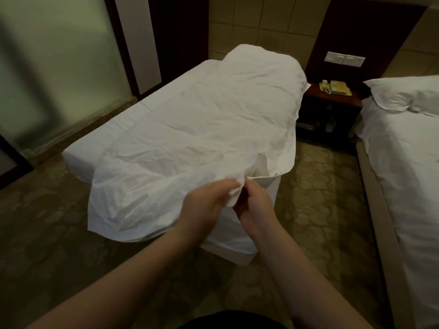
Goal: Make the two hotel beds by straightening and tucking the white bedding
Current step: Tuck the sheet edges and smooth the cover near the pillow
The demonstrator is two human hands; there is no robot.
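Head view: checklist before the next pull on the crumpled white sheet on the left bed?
1. Grip, left hand: ok, fingers curled round a fold of the crumpled white sheet at its near edge.
2. Grip, right hand: cannot tell, fingers curl against the same fold, contact hidden.
3. Sheet flat: not ok, wrinkled throughout.
4. Sheet square on the left bed: not ok, skewed; far-left mattress strip bare.
5. Edges tucked: not ok, near edge hangs loose over the foot end.
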